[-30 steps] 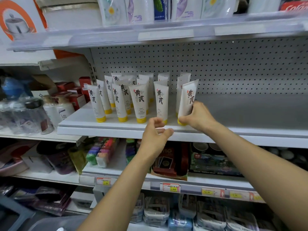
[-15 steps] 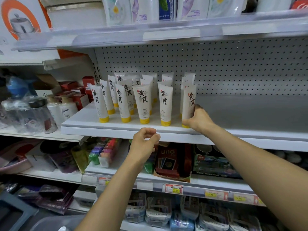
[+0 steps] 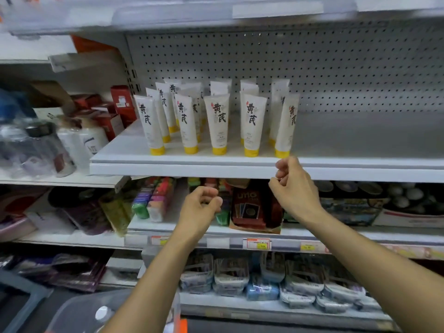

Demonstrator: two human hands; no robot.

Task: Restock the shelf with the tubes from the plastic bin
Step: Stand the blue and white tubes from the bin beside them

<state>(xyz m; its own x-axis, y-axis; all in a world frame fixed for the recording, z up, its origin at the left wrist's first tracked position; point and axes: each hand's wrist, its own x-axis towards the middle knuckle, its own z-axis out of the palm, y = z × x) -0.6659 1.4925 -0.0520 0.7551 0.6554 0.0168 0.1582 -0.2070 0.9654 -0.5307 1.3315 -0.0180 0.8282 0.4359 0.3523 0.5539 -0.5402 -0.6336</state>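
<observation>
Several white tubes with yellow caps stand cap-down in rows on the white shelf (image 3: 192, 162). The rightmost front tube (image 3: 287, 126) stands alone at the row's right end. My right hand (image 3: 294, 186) hangs just below and in front of it, off the shelf edge, fingers loosely curled and holding nothing. My left hand (image 3: 200, 207) is lower and further left, in front of the shelf below, also loosely curled and holding nothing. A clear plastic bin (image 3: 79, 313) shows at the bottom left; its contents are hidden.
To the right of the tubes the shelf is bare back to the pegboard (image 3: 336, 73). Red boxes (image 3: 120, 104) and bottles (image 3: 79, 143) crowd the left side. The shelf below carries card boxes (image 3: 249, 207) and coloured packs; price tags line its edge.
My right hand has let go of the rightmost tube and pulled back below the shelf edge. My left hand has dropped lower. The tube stays upright.
</observation>
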